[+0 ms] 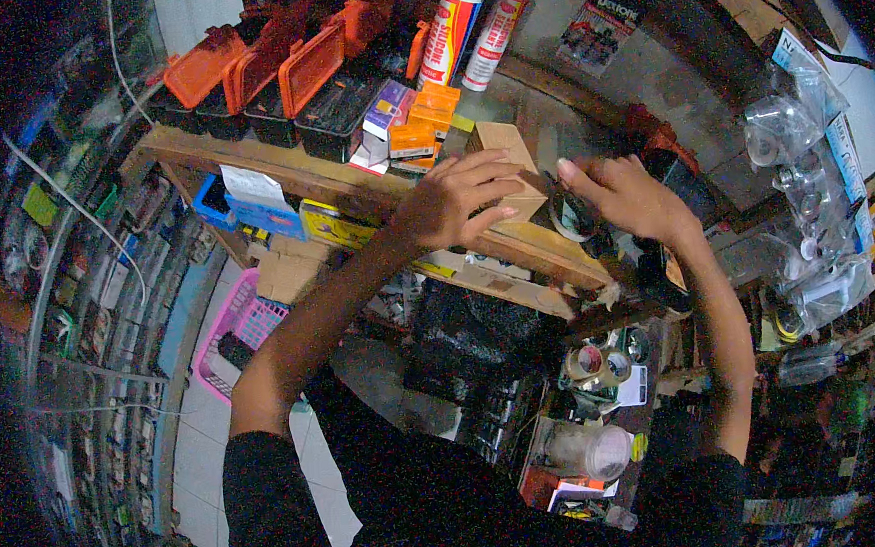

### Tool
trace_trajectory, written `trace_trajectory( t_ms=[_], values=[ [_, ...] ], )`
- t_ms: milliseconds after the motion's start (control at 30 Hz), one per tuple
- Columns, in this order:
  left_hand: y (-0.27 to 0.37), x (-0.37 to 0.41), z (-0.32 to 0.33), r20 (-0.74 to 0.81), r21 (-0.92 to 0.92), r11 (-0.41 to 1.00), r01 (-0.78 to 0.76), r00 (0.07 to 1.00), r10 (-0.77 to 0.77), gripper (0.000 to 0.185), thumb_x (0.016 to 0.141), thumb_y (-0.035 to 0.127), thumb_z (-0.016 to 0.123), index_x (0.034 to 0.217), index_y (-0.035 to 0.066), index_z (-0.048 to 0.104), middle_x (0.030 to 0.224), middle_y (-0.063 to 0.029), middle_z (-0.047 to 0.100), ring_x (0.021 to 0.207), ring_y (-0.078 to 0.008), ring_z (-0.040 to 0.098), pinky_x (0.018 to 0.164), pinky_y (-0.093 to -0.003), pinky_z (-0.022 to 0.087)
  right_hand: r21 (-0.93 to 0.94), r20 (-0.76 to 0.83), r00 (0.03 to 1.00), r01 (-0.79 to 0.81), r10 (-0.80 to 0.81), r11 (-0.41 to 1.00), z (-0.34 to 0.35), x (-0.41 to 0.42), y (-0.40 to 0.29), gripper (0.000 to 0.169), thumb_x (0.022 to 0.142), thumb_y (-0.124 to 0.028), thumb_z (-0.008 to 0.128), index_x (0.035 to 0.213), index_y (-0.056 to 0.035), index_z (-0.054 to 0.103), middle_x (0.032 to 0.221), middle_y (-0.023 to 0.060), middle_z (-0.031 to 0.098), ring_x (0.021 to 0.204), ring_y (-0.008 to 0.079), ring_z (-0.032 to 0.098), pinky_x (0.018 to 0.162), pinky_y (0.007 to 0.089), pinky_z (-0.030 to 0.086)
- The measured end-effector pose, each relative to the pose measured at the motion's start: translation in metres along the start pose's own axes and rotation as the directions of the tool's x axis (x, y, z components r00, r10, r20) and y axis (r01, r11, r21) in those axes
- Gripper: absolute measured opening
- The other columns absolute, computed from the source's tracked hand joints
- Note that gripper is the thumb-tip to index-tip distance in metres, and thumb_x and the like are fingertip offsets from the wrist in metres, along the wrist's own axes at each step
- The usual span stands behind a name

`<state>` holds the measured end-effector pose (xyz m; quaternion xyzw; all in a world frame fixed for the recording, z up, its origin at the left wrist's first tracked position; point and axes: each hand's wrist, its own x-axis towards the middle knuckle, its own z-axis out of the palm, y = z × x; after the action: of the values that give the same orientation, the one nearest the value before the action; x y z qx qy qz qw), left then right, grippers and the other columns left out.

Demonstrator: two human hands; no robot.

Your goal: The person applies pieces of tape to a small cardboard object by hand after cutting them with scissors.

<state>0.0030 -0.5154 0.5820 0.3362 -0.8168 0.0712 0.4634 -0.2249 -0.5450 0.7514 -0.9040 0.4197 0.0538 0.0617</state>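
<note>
A small brown cardboard box stands at the front edge of the glass-topped wooden counter. My left hand rests against its near side, fingers spread over it. To the right of the box, my right hand is raised with the thumb apart, beside a dark object with a pale curved rim; whether it grips anything is unclear. Small orange boxes and a purple and white box lie just left of the cardboard box. Two silicone sealant tubes stand behind them.
Black bins with orange lids line the counter's left part. Below are a pink plastic basket and a brown carton. Tape rolls and a clear plastic jar sit on a lower surface at right. Packaged goods hang far right.
</note>
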Motion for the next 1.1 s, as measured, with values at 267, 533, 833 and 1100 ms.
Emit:
trace_trajectory(
  t_ms=[267, 533, 833, 1100],
  values=[
    [-0.005, -0.001, 0.005, 0.083, 0.029, 0.999, -0.020, 0.996, 0.017, 0.039, 0.091, 0.032, 0.068, 0.125, 0.012, 0.066, 0.137, -0.0064, 0.061, 0.136, -0.0283, 0.050, 0.104, -0.0485, 0.045, 0.054, -0.138, 0.973, 0.193, -0.184, 0.980, 0.018, -0.020, 0.006, 0.042, 0.104, -0.045, 0.050, 0.122, -0.0083, 0.061, 0.092, 0.0187, 0.066, 0.089, 0.0339, 0.058, 0.093, 0.0434, 0.039],
    [0.009, 0.001, -0.005, 0.094, -0.088, 0.970, 0.227, 0.971, -0.219, 0.058, 0.090, 0.035, 0.071, 0.139, 0.008, 0.054, 0.144, -0.0174, 0.053, 0.133, -0.0351, 0.051, 0.107, -0.0501, 0.042, 0.110, -0.233, 0.951, 0.234, -0.204, 0.966, 0.049, -0.018, -0.008, 0.060, 0.097, -0.045, 0.060, 0.148, -0.0155, 0.046, 0.101, 0.0248, 0.067, 0.092, 0.0429, 0.062, 0.087, 0.0517, 0.048],
    [0.011, 0.001, -0.009, 0.091, -0.003, 0.978, 0.210, 0.974, -0.209, 0.063, 0.087, 0.035, 0.074, 0.141, 0.009, 0.052, 0.146, -0.0159, 0.051, 0.130, -0.0352, 0.053, 0.105, -0.0459, 0.044, -0.196, -0.428, 0.867, 0.186, -0.255, 0.963, 0.091, -0.016, -0.013, 0.057, 0.097, -0.045, 0.060, 0.146, -0.0193, 0.050, 0.078, 0.0209, 0.068, 0.067, 0.0400, 0.068, 0.063, 0.0491, 0.056],
    [-0.013, -0.005, 0.003, 0.061, 0.063, 0.995, -0.077, 0.995, 0.073, 0.048, 0.089, 0.029, 0.074, 0.131, 0.013, 0.057, 0.135, -0.0113, 0.059, 0.132, -0.0325, 0.053, 0.099, -0.0473, 0.048, -0.063, -0.706, 0.653, 0.328, -0.275, 0.942, 0.078, -0.042, -0.021, 0.046, 0.094, -0.036, 0.068, 0.134, -0.0150, 0.062, 0.080, 0.0171, 0.069, 0.071, 0.0366, 0.068, 0.066, 0.0447, 0.054]
  ],
)
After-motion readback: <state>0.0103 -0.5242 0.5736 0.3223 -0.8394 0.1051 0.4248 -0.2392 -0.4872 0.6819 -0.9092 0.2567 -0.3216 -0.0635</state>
